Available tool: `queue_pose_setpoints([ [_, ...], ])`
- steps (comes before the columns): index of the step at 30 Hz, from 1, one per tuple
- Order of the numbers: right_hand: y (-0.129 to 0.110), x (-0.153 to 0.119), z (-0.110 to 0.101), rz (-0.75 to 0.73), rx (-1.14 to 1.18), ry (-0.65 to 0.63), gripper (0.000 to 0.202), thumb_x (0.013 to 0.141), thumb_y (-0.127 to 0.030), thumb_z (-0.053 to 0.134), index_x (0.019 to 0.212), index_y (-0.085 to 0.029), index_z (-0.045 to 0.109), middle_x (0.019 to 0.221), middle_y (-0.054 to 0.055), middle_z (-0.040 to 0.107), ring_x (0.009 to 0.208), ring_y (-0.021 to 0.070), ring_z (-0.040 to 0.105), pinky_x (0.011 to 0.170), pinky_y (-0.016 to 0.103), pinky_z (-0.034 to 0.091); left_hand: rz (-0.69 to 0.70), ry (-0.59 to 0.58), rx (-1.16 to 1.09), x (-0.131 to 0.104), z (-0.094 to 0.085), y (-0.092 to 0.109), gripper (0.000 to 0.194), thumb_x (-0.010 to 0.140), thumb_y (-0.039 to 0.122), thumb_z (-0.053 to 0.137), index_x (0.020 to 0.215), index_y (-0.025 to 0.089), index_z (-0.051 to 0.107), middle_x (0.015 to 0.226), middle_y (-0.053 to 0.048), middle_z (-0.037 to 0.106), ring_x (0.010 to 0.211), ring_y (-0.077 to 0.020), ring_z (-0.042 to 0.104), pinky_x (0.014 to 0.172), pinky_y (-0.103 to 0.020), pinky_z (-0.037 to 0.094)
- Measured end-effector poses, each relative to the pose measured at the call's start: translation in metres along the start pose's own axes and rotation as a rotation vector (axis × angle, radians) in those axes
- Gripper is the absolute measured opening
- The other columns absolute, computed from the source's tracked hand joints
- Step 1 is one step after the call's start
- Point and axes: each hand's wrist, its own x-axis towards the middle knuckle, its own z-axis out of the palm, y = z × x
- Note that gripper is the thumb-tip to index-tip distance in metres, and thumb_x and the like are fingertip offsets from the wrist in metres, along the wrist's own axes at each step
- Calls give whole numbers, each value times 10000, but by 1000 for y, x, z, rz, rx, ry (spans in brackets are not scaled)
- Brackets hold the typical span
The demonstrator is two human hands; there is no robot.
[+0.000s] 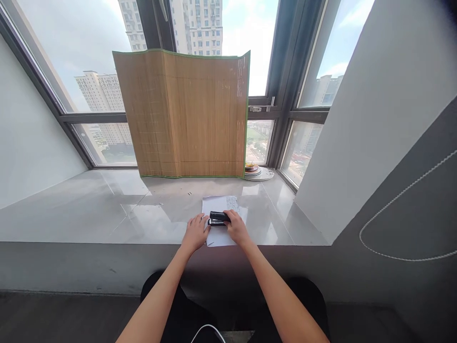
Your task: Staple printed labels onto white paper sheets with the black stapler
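A black stapler (218, 216) lies across white sheets of paper (221, 238) near the front edge of the window sill. My right hand (236, 227) grips its right end, fingers wrapped over the top. My left hand (195, 232) rests flat at the left edge of the paper, its fingers stretched out and slightly apart. The left thumb is close to the stapler's left end; whether they touch, I cannot tell. Small dark writing shows on the upper right of the paper. Parts of the sheets are hidden under the hands and stapler.
A brown bamboo mat with green edging (207, 114) stands upright against the window. Right of it is a stack of round plates or discs (259, 174). Tiny staple-like bits (189, 194) lie on the glossy sill (82, 209). A white beaded cord (378, 214) hangs at the right.
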Motion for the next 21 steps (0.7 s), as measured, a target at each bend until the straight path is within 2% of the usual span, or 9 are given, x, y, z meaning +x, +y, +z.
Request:
queue_pose_setpoints([
  [3,6,2,2,32,151,45,366,939,-205,530,1276,-218,674,1258,102,706,1206,264,628,1075,411,471,6,0,-10,-1,0,1,394,1033,362,484,1384,239,611,1569,-170,546,1494,-373,446,1262,-609,207],
  [6,12,5,2,166,300,131,381,1014,-335,398,1221,-213,693,1244,106,728,1179,250,655,1057,401,481,27,-5,-12,-1,-3,2,386,1027,352,480,1369,215,595,1535,-171,568,1472,-355,469,1263,-584,233],
  [8,15,6,1,265,327,156,412,1015,-370,339,1133,-213,701,1169,102,747,1121,253,672,1019,397,490,19,3,-37,-1,-5,3,413,1001,355,516,1374,189,577,1505,-176,582,1437,-347,504,1248,-544,293],
  [10,17,7,1,328,309,149,403,995,-377,330,1069,-220,693,1121,94,750,1091,258,673,997,392,486,-29,10,-80,0,-7,2,464,969,377,564,1387,177,558,1490,-179,585,1405,-348,534,1188,-501,390],
  [13,17,8,2,360,289,125,378,961,-351,338,1073,-233,679,1161,89,740,1133,258,657,999,380,475,-101,10,-144,1,-7,0,565,929,426,626,1426,181,516,1507,-177,564,1390,-351,554,1078,-453,484],
  [16,17,9,4,361,292,119,391,946,-327,332,1139,-234,660,1197,99,724,1173,258,637,1009,383,469,-108,33,-179,0,-7,-2,647,899,444,674,1457,187,471,1521,-172,545,1391,-345,560,1054,-425,490],
  [21,17,10,6,360,280,143,395,944,-326,332,1217,-217,596,1138,114,713,1080,256,645,967,392,488,-129,33,-209,-3,-11,1,642,896,440,678,1447,195,459,1501,-159,554,1364,-331,580,1022,-402,499],
])
